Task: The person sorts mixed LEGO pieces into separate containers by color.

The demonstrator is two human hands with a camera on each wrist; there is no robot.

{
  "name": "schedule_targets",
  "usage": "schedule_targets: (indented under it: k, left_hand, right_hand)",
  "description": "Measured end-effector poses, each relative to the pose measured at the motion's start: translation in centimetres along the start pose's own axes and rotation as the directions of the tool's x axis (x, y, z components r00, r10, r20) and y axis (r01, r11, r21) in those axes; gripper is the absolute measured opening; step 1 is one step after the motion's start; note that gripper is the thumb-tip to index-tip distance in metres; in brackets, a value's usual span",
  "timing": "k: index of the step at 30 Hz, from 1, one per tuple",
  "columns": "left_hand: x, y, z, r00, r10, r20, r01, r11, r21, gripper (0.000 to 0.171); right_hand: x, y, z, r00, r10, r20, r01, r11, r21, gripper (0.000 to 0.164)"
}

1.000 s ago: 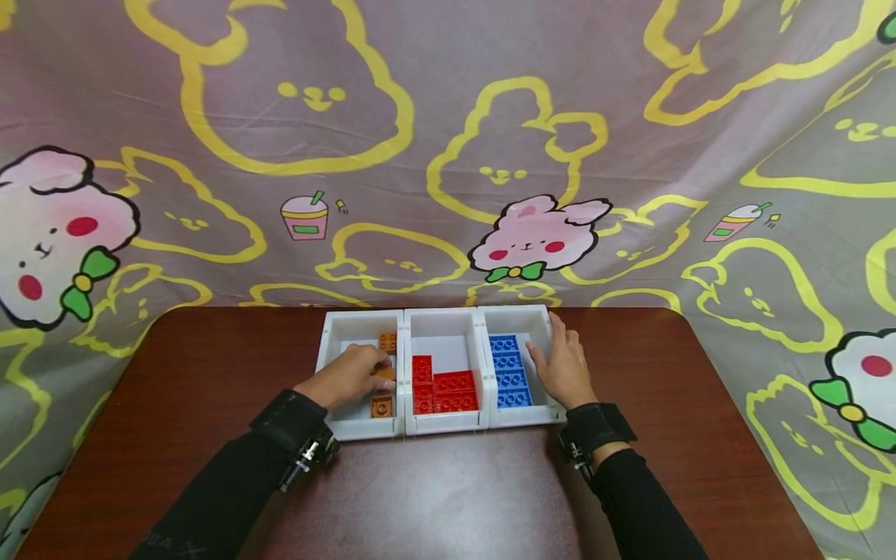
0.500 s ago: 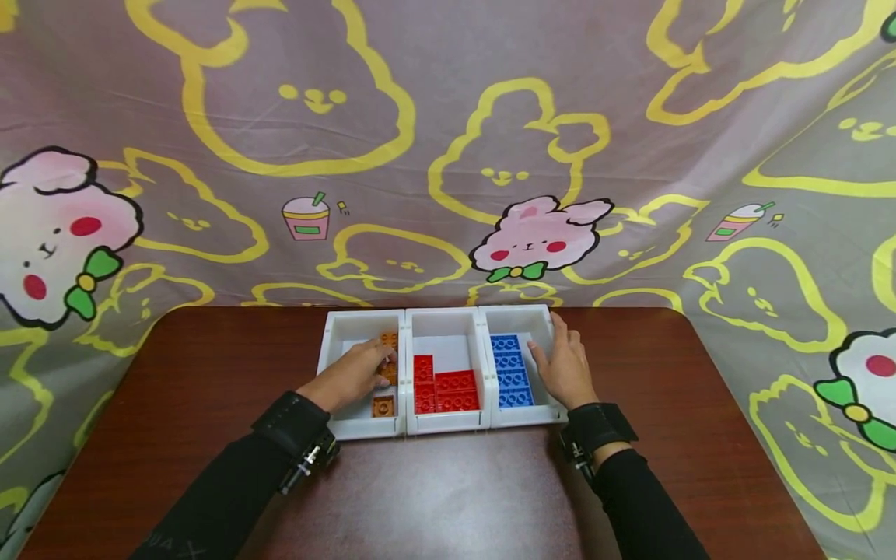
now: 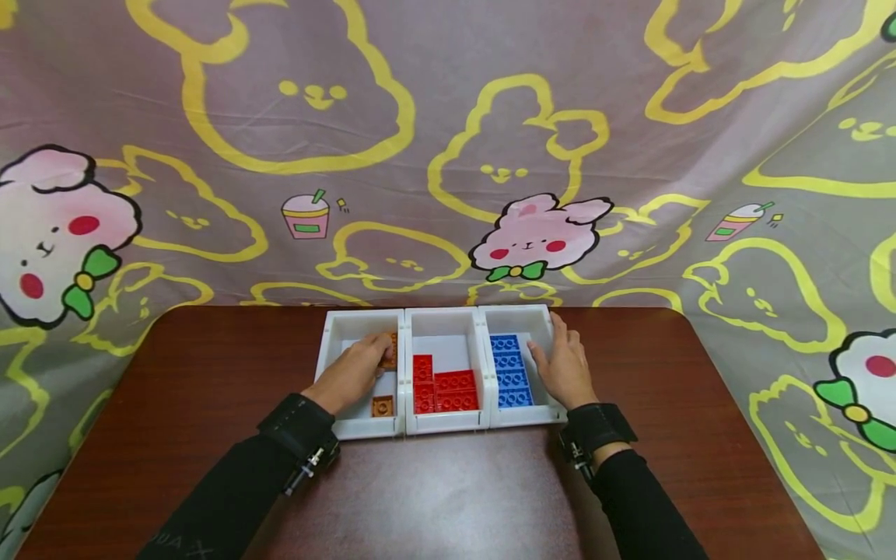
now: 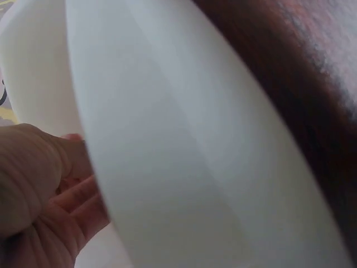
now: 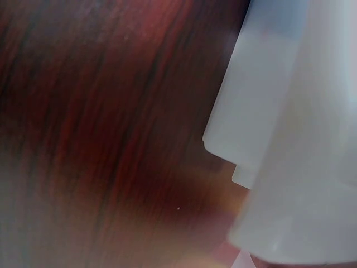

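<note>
In the head view my left hand (image 3: 353,372) reaches into the left white bin (image 3: 331,334), its fingertips on an orange toy brick (image 3: 393,359) along the inner right wall. The thumb and fingers seem to pinch that brick; in the left wrist view the bin wall hides their tips. A second orange brick (image 3: 382,406) lies nearer the front. My right hand (image 3: 568,372) rests over the side wall of the right white bin (image 3: 521,317). Its thumb is inside, the other fingers are outside, and several blue bricks (image 3: 511,379) lie left of the thumb.
Between these two bins stands a middle white bin (image 3: 441,315) with several red bricks (image 3: 455,391). All three bins adjoin in a row on the dark brown table (image 3: 210,389). A patterned cloth (image 3: 392,187) hangs behind the table and at its sides.
My left hand has moved slightly away from me inside the left bin, and the orange brick under its fingers has slid toward the one behind it. My right hand stays put.
</note>
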State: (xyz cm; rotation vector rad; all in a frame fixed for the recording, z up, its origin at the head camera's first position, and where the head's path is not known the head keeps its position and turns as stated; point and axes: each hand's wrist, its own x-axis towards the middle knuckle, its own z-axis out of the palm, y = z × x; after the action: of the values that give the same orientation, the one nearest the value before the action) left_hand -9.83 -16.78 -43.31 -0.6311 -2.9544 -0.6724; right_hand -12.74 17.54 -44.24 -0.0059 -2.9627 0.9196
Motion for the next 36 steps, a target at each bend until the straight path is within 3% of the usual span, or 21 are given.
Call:
schedule_targets:
  k: [8,13,15,18,21,24,27,32,36]
  left_hand:
    - [0.0,0.1,0.2,0.998,-0.044,-0.049,0.044,0.999,-0.001,0.029]
    - [-0.6,0.7,-0.9,0.994,-0.033,-0.102,0.038,0.998,0.042,0.031]
    - [-0.9,1.1,-1.7,0.998,-0.049,-0.048,0.051,0.998,0.046,0.028]
    - [-1.2,1.6,-2.7,0.987,-0.091,0.135,0.091,0.996,0.007,0.019]
    - [-1.5,1.9,-3.1,0.938,-0.129,0.321,0.144,0.989,-0.021,0.014]
    - [-1.6,2.1,-2.8,0.896,-0.151,0.418,0.179,0.984,-0.028,0.018]
    - [-1.5,2.3,-2.6,0.876,-0.155,0.457,0.2,0.979,-0.051,0.024]
    - [-1.4,2.3,-2.6,0.878,-0.146,0.455,0.22,0.969,-0.115,0.021]
    - [-1.4,2.2,-2.6,0.874,-0.174,0.453,0.262,0.955,-0.14,0.026]
  right_hand:
    - [0.0,-0.1,-0.1,1.0,0.012,0.005,-0.012,1.0,0.003,0.068]
    - [-0.1,-0.3,-0.2,1.0,0.018,0.009,-0.018,1.0,-0.005,0.069]
    - [0.0,-0.4,-0.2,1.0,0.018,0.011,-0.018,1.0,-0.008,0.069]
    - [0.0,-0.4,-0.3,1.0,0.019,0.012,-0.019,1.0,-0.011,0.068]
    - [0.0,-0.3,-0.2,1.0,0.02,0.014,-0.02,1.0,-0.011,0.068]
    - [-0.1,-0.2,-0.2,1.0,0.019,0.02,-0.019,1.0,-0.003,0.068]
    - [-0.1,-0.1,-0.2,1.0,0.014,0.022,-0.014,1.0,0.007,0.068]
    - [-0.1,-0.2,-0.4,1.0,0.003,0.017,-0.003,1.0,0.017,0.069]
    - [-0.1,-0.2,-0.4,1.0,0.009,0.016,-0.009,1.0,0.019,0.07]
